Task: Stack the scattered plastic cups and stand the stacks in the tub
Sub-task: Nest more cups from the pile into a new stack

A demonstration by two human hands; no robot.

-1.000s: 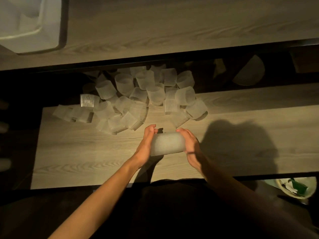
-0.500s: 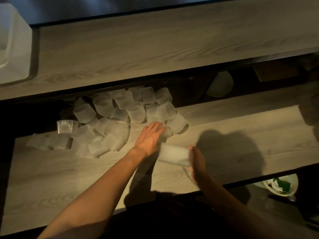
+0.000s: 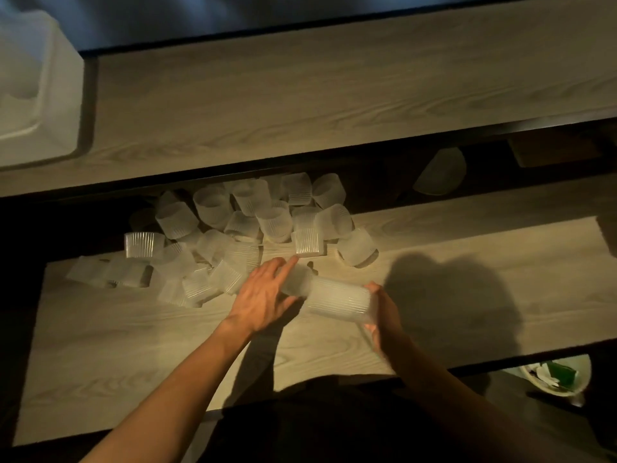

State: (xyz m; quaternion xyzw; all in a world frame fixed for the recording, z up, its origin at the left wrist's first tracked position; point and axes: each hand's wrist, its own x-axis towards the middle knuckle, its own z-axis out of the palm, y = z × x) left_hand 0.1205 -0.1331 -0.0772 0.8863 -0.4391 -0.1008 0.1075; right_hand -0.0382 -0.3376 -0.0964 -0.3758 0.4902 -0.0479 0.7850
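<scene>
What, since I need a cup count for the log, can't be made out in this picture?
- Stack of cups, head view: cup number; ribs blur, left hand and right hand cover the ends.
- Loose cups: rear ones sink into shelf shadow, overlapping.
- Tub: cut off by left edge, inside washed out.
- Bowl: half behind the table edge, contents unclear.
</scene>
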